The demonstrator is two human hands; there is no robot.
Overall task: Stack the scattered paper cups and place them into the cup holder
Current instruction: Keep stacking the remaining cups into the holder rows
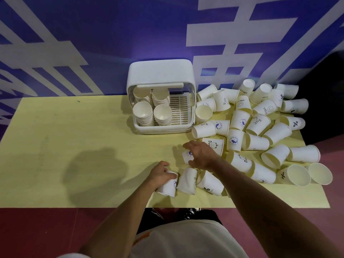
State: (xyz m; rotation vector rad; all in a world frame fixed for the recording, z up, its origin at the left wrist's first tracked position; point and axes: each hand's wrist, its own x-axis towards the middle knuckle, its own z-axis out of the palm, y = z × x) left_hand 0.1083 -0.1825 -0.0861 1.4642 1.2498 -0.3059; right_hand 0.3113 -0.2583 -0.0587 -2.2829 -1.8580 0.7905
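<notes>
My left hand [160,173] grips an upturned white paper cup [168,187] near the table's front edge. My right hand [202,154] curls over another printed cup [187,155] that lies just ahead of it, fingers and thumb around it. Two more cups [188,180] lie between my hands. Several scattered cups [260,127] cover the right side of the table. The white cup holder [161,75] stands at the back with its lid up; several stacks of cups [143,113] fill its left half.
The yellow table [74,146] stretches bare to the left of my hands. A blue wall with white lettering rises behind it. The holder's slatted tray [179,108] shows on its right side. Red floor lies below the front edge.
</notes>
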